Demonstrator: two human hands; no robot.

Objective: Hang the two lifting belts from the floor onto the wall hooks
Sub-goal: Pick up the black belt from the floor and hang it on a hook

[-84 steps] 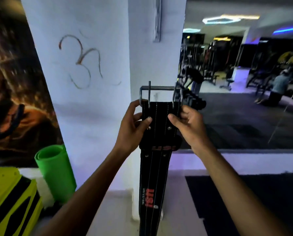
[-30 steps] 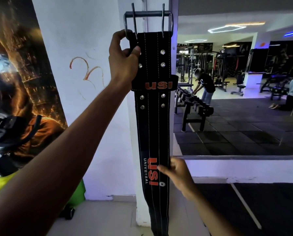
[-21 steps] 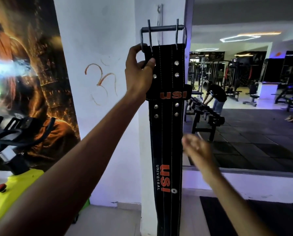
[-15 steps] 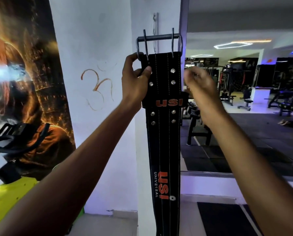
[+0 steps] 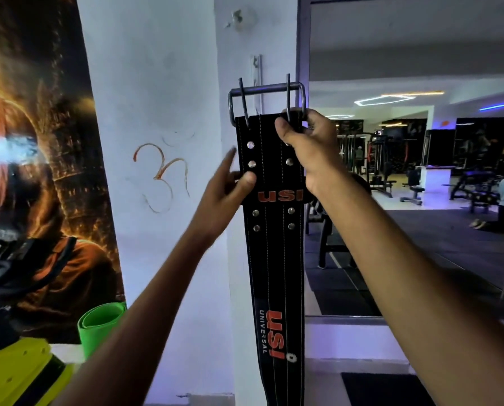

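Observation:
A black lifting belt (image 5: 274, 259) with red "USI" lettering hangs straight down in front of the white pillar. Its steel two-prong buckle (image 5: 267, 90) is at the top, just in front of the lower end of a narrow metal wall hook (image 5: 256, 68) fixed to the pillar. My right hand (image 5: 306, 145) is shut on the belt's top right corner, right under the buckle. My left hand (image 5: 227, 186) is lower at the belt's left edge, blurred, fingers spread, thumb lying on the front. A second belt is not in view.
White pillar (image 5: 163, 83) with an orange scribble stands between a fiery poster (image 5: 39, 171) on the left and a big mirror (image 5: 421, 200) on the right. A rolled green mat (image 5: 101, 320) and a yellow-black machine (image 5: 16, 373) sit low left.
My right hand has come up and taken the belt's top right corner. My left hand has let go of the top left corner and slid down the belt's left edge.

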